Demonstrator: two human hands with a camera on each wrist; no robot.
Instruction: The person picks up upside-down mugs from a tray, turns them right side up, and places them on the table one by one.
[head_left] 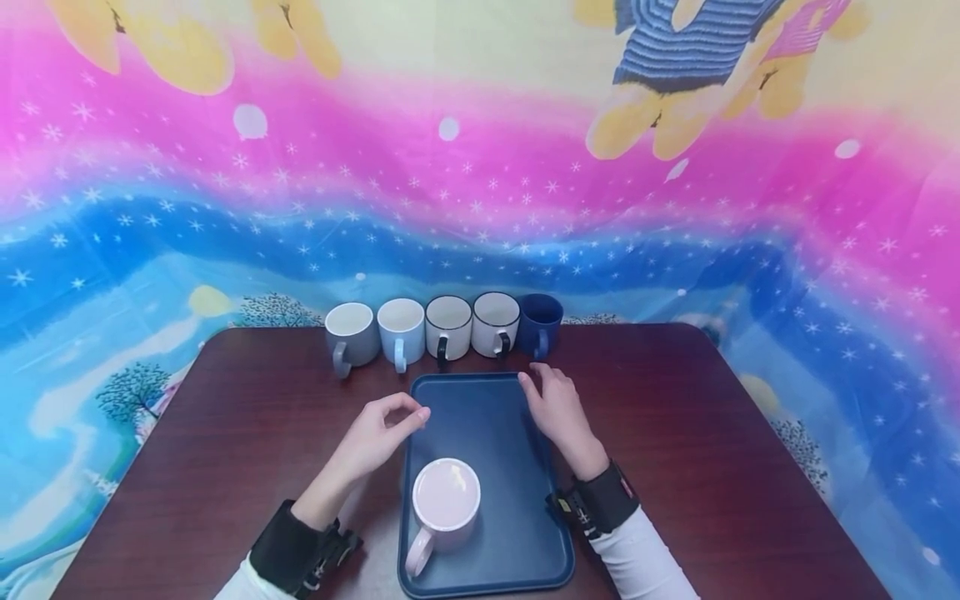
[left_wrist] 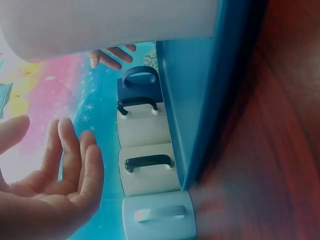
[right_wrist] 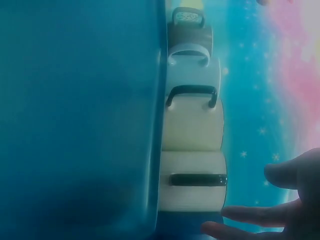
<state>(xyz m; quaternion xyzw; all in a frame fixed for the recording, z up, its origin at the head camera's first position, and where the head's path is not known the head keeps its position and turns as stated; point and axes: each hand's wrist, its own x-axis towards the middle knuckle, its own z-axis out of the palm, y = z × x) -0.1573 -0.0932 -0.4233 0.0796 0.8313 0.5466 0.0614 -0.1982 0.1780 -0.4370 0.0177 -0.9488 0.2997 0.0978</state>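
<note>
A pink mug [head_left: 446, 500] stands on the near half of a dark blue tray [head_left: 517, 433], its handle toward me. My left hand [head_left: 382, 433] hovers over the tray's left edge just beyond the mug, fingers loosely bent and holding nothing; the left wrist view shows its palm [left_wrist: 60, 170] open. My right hand [head_left: 555, 408] lies relaxed at the tray's far right corner, fingertips close to a dark blue mug [head_left: 542, 323] without touching it. In the right wrist view its fingers [right_wrist: 280, 210] are spread beside that mug [right_wrist: 190, 220].
Behind the tray stands a row of mugs: grey [head_left: 350, 333], light blue [head_left: 401, 331], two white with black handles [head_left: 448, 327] [head_left: 496, 323], then the dark blue. All rest on a dark brown table [head_left: 712, 467] before a colourful cloth backdrop.
</note>
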